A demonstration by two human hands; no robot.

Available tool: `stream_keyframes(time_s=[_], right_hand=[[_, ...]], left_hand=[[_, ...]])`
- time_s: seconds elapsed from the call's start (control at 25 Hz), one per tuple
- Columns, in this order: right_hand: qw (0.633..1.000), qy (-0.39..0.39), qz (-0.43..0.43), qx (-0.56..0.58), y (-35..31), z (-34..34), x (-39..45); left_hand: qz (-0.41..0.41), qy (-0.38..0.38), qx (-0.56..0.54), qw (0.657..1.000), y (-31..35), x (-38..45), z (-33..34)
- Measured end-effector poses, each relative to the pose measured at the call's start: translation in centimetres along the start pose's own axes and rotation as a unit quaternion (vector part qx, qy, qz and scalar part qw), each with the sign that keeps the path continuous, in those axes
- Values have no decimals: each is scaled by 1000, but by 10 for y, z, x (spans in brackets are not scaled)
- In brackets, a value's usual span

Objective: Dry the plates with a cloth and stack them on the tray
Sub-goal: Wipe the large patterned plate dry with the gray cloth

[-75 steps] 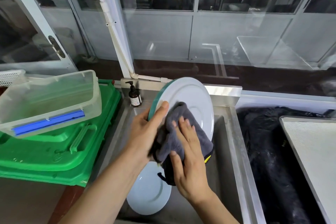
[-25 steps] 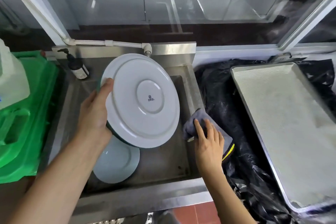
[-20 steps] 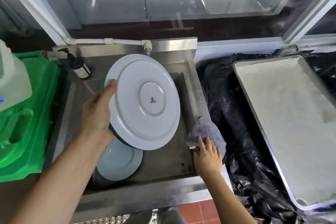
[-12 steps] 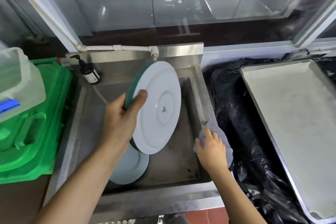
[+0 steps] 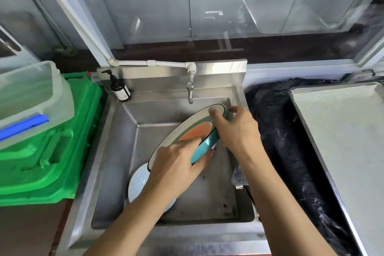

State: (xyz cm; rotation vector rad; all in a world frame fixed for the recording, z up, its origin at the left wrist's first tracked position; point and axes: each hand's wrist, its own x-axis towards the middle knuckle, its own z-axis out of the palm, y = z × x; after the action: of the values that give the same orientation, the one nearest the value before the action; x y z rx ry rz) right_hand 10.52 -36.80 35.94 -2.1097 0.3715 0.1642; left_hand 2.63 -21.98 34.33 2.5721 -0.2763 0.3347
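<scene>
Both hands hold a large plate (image 5: 194,131) over the steel sink (image 5: 116,151). Its teal rim and orange centre face up and left, and it is tilted. My left hand (image 5: 176,164) grips the plate's near edge. My right hand (image 5: 236,129) grips the far edge. The grey cloth (image 5: 239,176) lies on the sink's right rim, partly hidden under my right forearm. A pale blue plate (image 5: 138,183) rests on the sink floor beneath my left arm. The metal tray (image 5: 342,131) lies flat at the right.
A tap (image 5: 190,91) hangs over the back of the sink, just beyond the held plate. A soap bottle (image 5: 119,89) stands at the back left corner. Green crates (image 5: 47,147) with a clear box (image 5: 31,97) sit left. Black plastic (image 5: 276,127) separates sink and tray.
My right hand has let go of the cloth, which stays on the sink's right rim, and taken the plate's far edge. The plate has turned from its white underside to its coloured face.
</scene>
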Motion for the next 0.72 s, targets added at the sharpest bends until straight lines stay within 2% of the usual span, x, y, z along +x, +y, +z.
stream_keyframes(time_s=[0.16,0.32,0.44,0.48,0.56,0.64,0.72], right_hand=[[996,-67,54,-19,18,7,8],[998,-47,31,-10,37,21,4],[999,-30,6,13,49,24,2],[999,-24,-1,25,51,23,2],[998,-19,-18,53,57,23,2],[996,-18,-43,72,62,20,3],[994,-19,-72,78,64,17,2]], left_hand=[[101,-17,101,990,-9,-4,5],[81,-86,112,987,-14,-9,5],[6,-125,22,992,-20,-5,0],[-22,-117,-6,993,-24,-3,-3],[-83,-37,12,996,-40,0,-10],[-193,31,53,979,-60,2,-16],[-331,14,-4,944,-78,0,-20]])
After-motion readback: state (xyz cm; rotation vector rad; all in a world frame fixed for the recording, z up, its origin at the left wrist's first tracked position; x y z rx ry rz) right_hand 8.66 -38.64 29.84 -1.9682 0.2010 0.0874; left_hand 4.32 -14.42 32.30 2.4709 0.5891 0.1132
